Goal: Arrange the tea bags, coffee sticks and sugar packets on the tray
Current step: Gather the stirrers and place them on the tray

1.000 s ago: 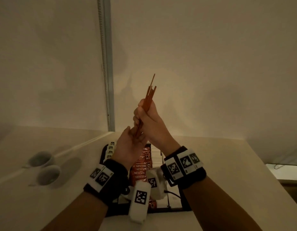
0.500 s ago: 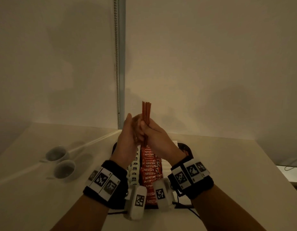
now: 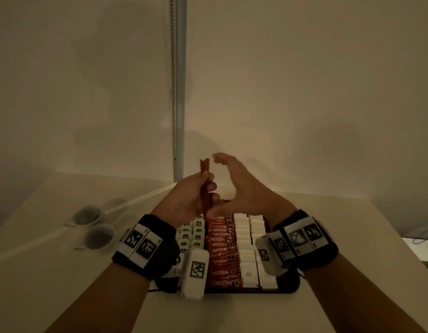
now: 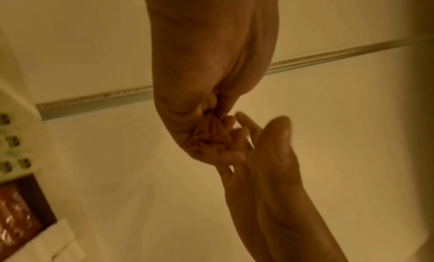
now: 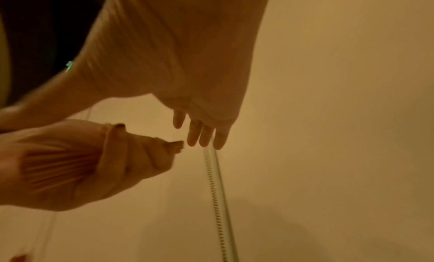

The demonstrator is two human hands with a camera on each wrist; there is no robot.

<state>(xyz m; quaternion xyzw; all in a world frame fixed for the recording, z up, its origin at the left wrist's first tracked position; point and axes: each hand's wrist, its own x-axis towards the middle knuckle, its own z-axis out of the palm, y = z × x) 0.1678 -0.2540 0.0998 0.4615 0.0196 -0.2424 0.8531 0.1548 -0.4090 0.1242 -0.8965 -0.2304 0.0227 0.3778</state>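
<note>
Released since half a second ago: my right hand (image 3: 242, 186) has let go of the coffee sticks (image 3: 204, 186), fingers now spread wide beside them. Left hand (image 3: 189, 200): fingers curled round the upright bundle, above the far end of the tray (image 3: 288, 288). Tray contents, left to right: tea bags (image 3: 192, 233), red coffee sticks, white sugar packets (image 3: 246, 248). Two cups (image 3: 92, 227) stand to the left.

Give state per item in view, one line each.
left hand: grips coffee sticks, upright
coffee sticks: bunched, held above tray
right hand: open, beside sticks, holds nothing
tray: on table, rows filled
cups: two, upright, left of tray
</note>
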